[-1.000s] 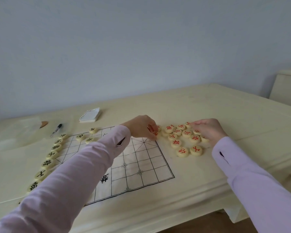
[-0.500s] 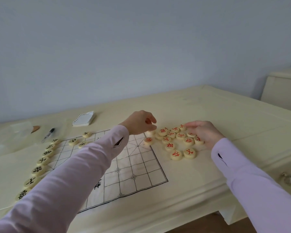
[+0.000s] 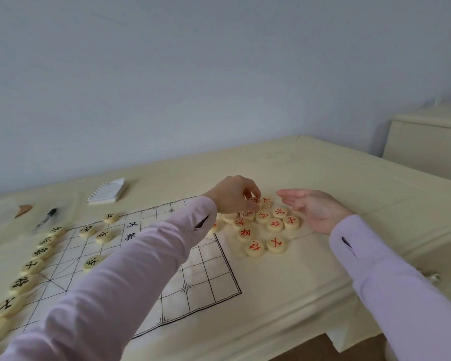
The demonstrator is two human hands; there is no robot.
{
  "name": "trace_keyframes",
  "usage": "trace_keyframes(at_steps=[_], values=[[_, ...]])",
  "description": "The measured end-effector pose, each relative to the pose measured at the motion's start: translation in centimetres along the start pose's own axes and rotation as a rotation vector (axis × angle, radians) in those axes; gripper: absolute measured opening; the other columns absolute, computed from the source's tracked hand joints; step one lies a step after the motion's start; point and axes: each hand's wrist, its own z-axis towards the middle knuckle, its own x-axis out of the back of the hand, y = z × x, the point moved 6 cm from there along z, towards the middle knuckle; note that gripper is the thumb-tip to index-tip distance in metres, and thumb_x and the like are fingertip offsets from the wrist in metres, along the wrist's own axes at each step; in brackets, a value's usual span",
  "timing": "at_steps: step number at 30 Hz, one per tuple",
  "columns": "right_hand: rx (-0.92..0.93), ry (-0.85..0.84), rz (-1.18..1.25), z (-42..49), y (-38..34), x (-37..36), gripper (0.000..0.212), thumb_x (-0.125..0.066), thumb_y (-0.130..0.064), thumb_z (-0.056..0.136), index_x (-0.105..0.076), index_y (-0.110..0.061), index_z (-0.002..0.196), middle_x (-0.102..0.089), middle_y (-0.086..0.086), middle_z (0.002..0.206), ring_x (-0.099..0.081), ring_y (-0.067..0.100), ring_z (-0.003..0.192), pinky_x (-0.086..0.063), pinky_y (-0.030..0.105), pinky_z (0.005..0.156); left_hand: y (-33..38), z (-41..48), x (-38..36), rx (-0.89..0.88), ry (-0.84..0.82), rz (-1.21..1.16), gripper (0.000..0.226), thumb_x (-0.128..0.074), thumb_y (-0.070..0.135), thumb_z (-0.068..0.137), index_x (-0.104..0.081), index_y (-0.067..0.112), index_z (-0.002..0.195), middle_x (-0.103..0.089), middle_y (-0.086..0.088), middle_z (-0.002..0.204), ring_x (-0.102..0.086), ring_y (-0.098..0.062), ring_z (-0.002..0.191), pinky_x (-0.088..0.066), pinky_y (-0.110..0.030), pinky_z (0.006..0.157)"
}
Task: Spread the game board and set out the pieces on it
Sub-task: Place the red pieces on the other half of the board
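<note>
Head view: board spread, black pieces mostly set, red pile off-board; left hand pinching red piece, right hand slack, empty.

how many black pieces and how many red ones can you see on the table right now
black pieces: 11
red pieces: about 13, as the left hand hides part of the pile
total: about 24

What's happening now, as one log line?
left hand: pinches red piece | right hand: open, palm up | red pieces: clustered beside grid | black pieces: on grid
</note>
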Motion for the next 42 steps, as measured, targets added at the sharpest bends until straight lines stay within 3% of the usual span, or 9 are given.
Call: trace_keyframes(at_steps=[9, 14, 21, 24, 30, 33, 35, 37, 42], values=[[0.01, 0.03, -0.067, 1.0, 0.7, 0.2, 0.054, -0.031, 0.015, 0.085, -0.068, -0.024, 0.09, -0.048, 0.014, 0.14, -0.043, 0.017, 0.132, -0.04, 0.03, 0.097, 1.2, 0.9, 0.2, -0.046, 0.055, -0.072, 0.027, -0.063, 0.01, 0.087, -0.065, 0.014, 0.113, -0.065, -0.001, 0.104, -0.059, -0.012, 0.092, -0.042, -0.012, 0.07], [0.011, 0.04, -0.169, 1.2, 0.1, 0.5, 0.052, -0.034, 0.016, 0.081, -0.068, -0.022, 0.092, -0.053, 0.012, 0.135, -0.044, 0.016, 0.13, -0.034, 0.025, 0.101, -0.2, 0.9, 0.7, 0.032, 0.076, 0.036, 0.03, -0.052, 0.004, 0.088, -0.068, 0.016, 0.11, -0.067, -0.001, 0.106, -0.062, -0.015, 0.097, -0.048, -0.021, 0.086], [-0.013, 0.03, -0.209, 1.0, 0.0, 0.4, 0.044, -0.04, 0.012, 0.086, -0.067, -0.019, 0.101, -0.055, 0.013, 0.13, -0.047, 0.018, 0.126, -0.037, 0.032, 0.106, -0.1, 2.1, -0.7, 0.013, 0.023, -0.002, 0.038, -0.044, -0.001, 0.09, -0.064, 0.019, 0.115, -0.065, 0.0, 0.109, -0.059, -0.012, 0.09, -0.047, -0.02, 0.077], [-0.016, 0.014, -0.212, 0.9, -0.1, 0.5, 0.04, -0.044, 0.01, 0.088, -0.067, -0.02, 0.099, -0.056, 0.014, 0.13, -0.047, 0.02, 0.127, -0.036, 0.032, 0.108, 0.3, 3.0, -1.3, -0.01, 0.021, 0.008, 0.04, -0.043, -0.001, 0.09, -0.063, 0.019, 0.118, -0.064, 0.0, 0.112, -0.058, -0.013, 0.095, -0.047, -0.021, 0.082], [-0.003, 0.044, -0.244, 0.9, -0.8, 0.5, 0.03, -0.057, 0.004, 0.087, -0.066, -0.01, 0.112, -0.06, 0.011, 0.126, -0.05, 0.019, 0.122, -0.035, 0.026, 0.103, 1.1, 4.3, -1.5, 0.015, 0.048, 0.036, 0.039, -0.041, 0.0, 0.093, -0.062, 0.016, 0.122, -0.063, -0.004, 0.119, -0.059, -0.019, 0.11, -0.048, -0.027, 0.093], [-0.027, 0.111, -0.283, 0.5, -1.6, 0.9, 0.035, -0.068, -0.003, 0.082, -0.062, -0.005, 0.116, -0.061, 0.008, 0.107, -0.055, 0.015, 0.098, -0.046, 0.022, 0.087, 0.4, 4.3, -0.7, 0.07, 0.085, 0.086, 0.046, -0.034, -0.004, 0.092, -0.06, 0.016, 0.124, -0.063, -0.003, 0.119, -0.058, -0.02, 0.11, -0.048, -0.03, 0.093], [-0.038, 0.117, -0.384, 0.1, -1.9, 1.0, 0.04, -0.076, -0.011, 0.076, -0.062, -0.008, 0.114, -0.058, 0.003, 0.094, -0.053, 0.014, 0.091, -0.047, 0.02, 0.076, -0.4, 3.8, 0.0, 0.092, 0.104, 0.094, 0.043, -0.036, -0.002, 0.092, -0.061, 0.016, 0.122, -0.064, -0.003, 0.118, -0.059, -0.02, 0.109, -0.048, -0.03, 0.094], [-0.057, 0.056, -0.568, -0.3, -1.8, 0.7, 0.049, -0.081, -0.02, 0.071, -0.059, -0.015, 0.114, -0.056, -0.002, 0.091, -0.054, 0.015, 0.092, -0.046, 0.024, 0.082, -1.2, 3.3, 0.6, 0.108, 0.111, 0.114, 0.041, -0.038, 0.0, 0.092, -0.063, 0.017, 0.119, -0.064, -0.002, 0.117, -0.059, -0.02, 0.108, -0.047, -0.028, 0.094], [-0.072, -0.05, -0.896, -1.1, -0.9, -0.4, 0.064, -0.084, -0.022, 0.066, -0.052, -0.022, 0.121, -0.054, 0.0, 0.109, -0.056, 0.02, 0.106, -0.045, 0.031, 0.092, -4.1, 2.1, 1.1, 0.235, 0.067, 0.179, 0.047, -0.037, -0.002, 0.087, -0.065, 0.022, 0.114, -0.064, -0.002, 0.116, -0.06, -0.021, 0.1, -0.047, -0.026, 0.078]])
